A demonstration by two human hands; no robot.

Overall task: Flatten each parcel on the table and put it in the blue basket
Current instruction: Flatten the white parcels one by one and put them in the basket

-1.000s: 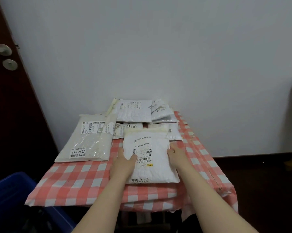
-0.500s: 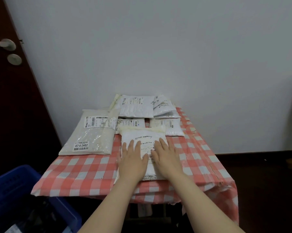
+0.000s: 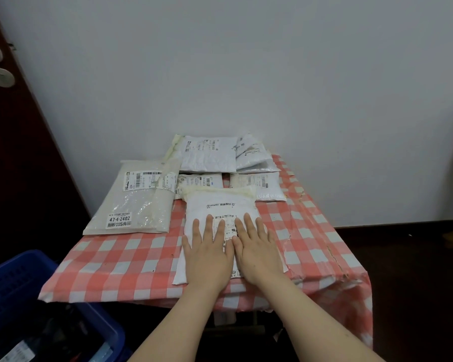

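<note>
A white parcel [image 3: 220, 205] with a printed label lies at the front middle of the table. My left hand [image 3: 207, 253] and my right hand [image 3: 256, 246] lie side by side on it, palms down, fingers straight, pressing its near half. Both hands cover most of the label. A large grey-white parcel [image 3: 135, 199] lies to the left of it. Several smaller white parcels [image 3: 207, 156] are heaped at the back by the wall. The blue basket [image 3: 19, 291] stands on the floor at the lower left with dark items and a parcel inside.
The table wears a red-and-white checked cloth [image 3: 115, 265], torn along its right edge [image 3: 327, 252]. A dark door [image 3: 16, 152] with a metal handle is on the left. A white wall rises just behind the table.
My hands went from holding the parcel's two sides to lying flat together on its top. The view has shifted slightly closer.
</note>
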